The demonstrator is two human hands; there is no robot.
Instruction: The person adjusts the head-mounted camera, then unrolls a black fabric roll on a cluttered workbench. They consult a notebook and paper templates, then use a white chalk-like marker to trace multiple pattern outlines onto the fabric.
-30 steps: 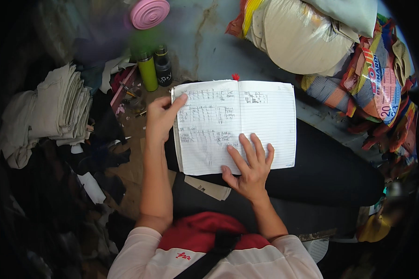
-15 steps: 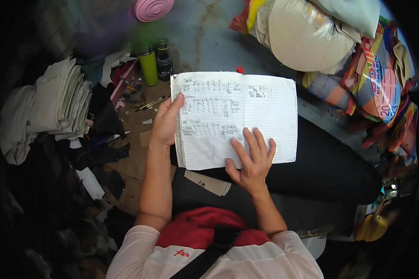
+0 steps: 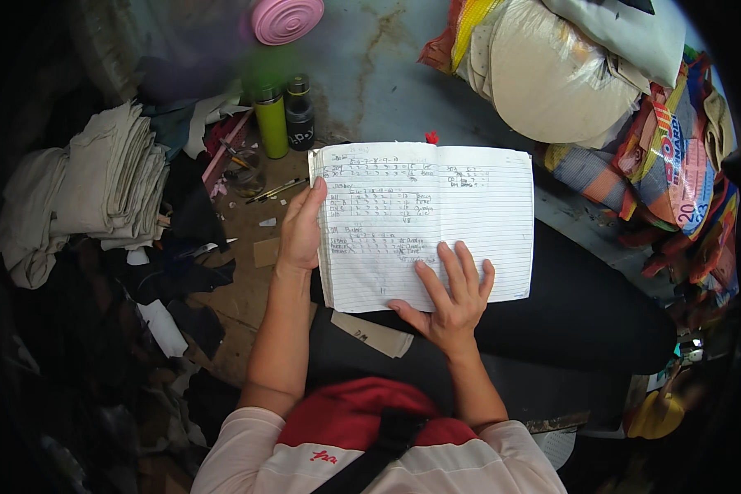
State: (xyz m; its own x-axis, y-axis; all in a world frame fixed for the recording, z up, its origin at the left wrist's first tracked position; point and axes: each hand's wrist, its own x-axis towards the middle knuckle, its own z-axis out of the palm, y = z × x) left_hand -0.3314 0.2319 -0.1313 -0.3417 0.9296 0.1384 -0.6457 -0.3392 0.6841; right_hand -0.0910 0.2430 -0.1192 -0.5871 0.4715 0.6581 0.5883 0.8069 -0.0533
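1. The open notebook (image 3: 424,226) lies across the person's lap, at the centre of the view, its lined pages facing up.
2. The left hand (image 3: 302,230) grips the notebook's left edge at 9 o'clock, fingers curled around it and the thumb on the page.
3. The right hand (image 3: 451,296) rests flat at 5 o'clock near the lower edge, fingers spread wide, pinning the paper.
4. It looks light, thin and floppy; pages would likely bend or tear, so supporting both edges near the spine seems safest.
5. A green bottle (image 3: 270,122) stands at 11 o'clock, and folded cloths (image 3: 99,185) lie at 9 o'clock.
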